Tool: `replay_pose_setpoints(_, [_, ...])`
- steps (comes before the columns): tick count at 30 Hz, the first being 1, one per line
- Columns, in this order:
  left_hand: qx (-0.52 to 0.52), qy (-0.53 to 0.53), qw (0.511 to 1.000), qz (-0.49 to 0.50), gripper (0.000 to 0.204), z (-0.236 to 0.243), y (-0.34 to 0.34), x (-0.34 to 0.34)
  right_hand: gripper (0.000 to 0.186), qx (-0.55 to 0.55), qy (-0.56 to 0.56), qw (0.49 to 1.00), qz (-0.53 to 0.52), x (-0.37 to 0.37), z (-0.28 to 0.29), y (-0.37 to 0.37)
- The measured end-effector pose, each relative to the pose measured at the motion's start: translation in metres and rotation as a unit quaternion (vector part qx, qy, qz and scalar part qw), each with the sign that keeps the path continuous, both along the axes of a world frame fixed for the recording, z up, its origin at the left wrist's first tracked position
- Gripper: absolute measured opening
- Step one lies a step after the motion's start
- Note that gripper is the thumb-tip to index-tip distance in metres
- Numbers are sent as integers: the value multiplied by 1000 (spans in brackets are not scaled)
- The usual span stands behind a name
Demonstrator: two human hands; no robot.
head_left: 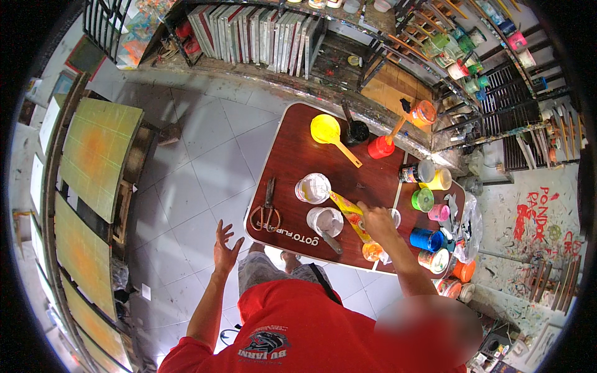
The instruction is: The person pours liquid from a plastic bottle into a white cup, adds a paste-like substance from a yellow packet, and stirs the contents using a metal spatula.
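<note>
My right hand (378, 222) is closed around a long yellow printed packet (349, 211) above the dark red table. The packet's narrow end reaches to the rim of a white tub (312, 188) with pale contents. Just nearer stands a second white tub (324, 222), a palette knife (331, 241) leaning at its side. My left hand (227, 248) hangs in the air off the table's left edge, fingers spread, holding nothing. Closest to it on the table lies a pair of scissors (267, 208). An orange pot (373, 252) sits by my right forearm.
On the table (283, 146) are a yellow pot (325, 129) with a wooden handle across it, a red pot (380, 147), and a blue jar (426, 239) among several paint jars. Framed screens (249, 37) fill a low shelf behind. Painted panels (99, 149) lean at left.
</note>
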State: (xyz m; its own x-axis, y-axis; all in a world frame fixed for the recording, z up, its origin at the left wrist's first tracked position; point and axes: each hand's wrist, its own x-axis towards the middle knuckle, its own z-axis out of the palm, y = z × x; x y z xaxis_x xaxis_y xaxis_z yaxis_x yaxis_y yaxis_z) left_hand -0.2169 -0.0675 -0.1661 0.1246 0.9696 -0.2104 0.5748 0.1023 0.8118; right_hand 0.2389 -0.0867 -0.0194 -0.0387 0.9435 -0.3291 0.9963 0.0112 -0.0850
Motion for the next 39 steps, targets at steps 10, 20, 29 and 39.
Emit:
replay_pose_setpoints(10, [-3,14,1000,10,95,-8,-2,-4,38,-9,-9,1000,7,0,0,2])
replay_pose_setpoints(20, [-10,9,999,35,88,-9,-5,-8,37,15,-10,999,33,1,1,7])
replay_pose_setpoints(29, [-14,5,998,54,82,-9,-7,-9,42,9,17,1000,14,4,-3,6])
replay_pose_setpoints(39, [-26,-5,997,76,76,-12,-14,-16,47,18,52,998,-18,6,-8,0])
